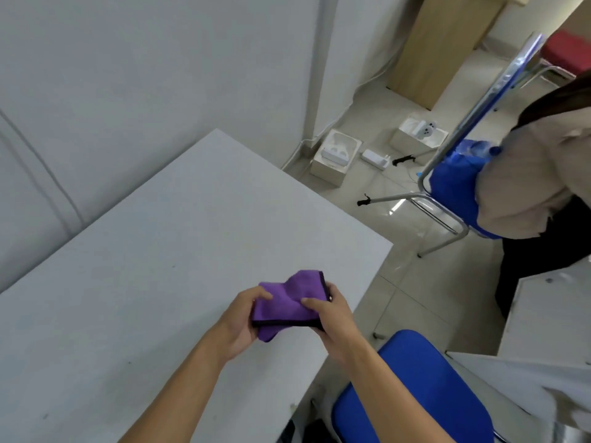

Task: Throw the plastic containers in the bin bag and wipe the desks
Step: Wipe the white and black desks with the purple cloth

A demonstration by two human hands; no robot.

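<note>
A folded purple cloth (287, 302) with a dark edge is held just above the white desk (144, 282), near its right side. My left hand (238, 324) grips the cloth's left end, thumb on top. My right hand (329, 314) grips its right end. Both hands are closed on the fabric. No plastic containers show on the desk. A blue bag (454, 183) hangs by a chair at the right, beside another person.
A blue chair seat (409, 394) stands just right of the desk's near corner. A person in a beige top (537, 187) stands at the right by a metal-framed chair (447, 215). Open white boxes (335, 155) lie on the tiled floor. Another white desk (543, 314) is at the far right.
</note>
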